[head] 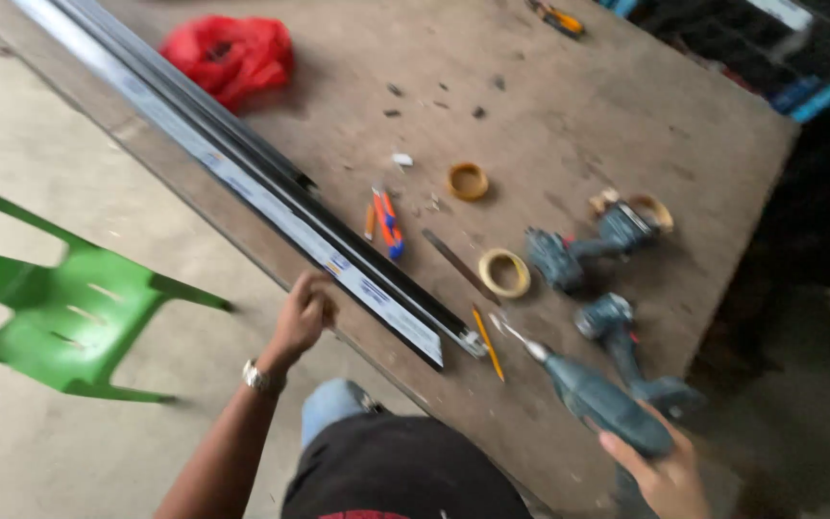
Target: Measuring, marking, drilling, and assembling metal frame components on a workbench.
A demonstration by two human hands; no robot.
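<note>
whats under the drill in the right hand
The drill in the right hand lies over the brown table, bit near the pencil. Another drill lies beside it. Whatever lies directly beneath its body is covered.

The worn matt brown wooden tabletop point(569, 125) carries a long smooth black-and-silver metal rail point(271, 187), a crinkled glossy red plastic bag point(231, 53) and matt teal plastic-bodied drills point(599, 402).

Right hand point(660, 471) grips a teal cordless drill point(593, 394), bit near the end of the long black-and-silver metal rail point(271, 192) on the brown wooden bench point(569, 115). Left hand point(302, 315) curls at the bench edge beside the rail. Green plastic chair point(60, 308) on the floor.
</note>
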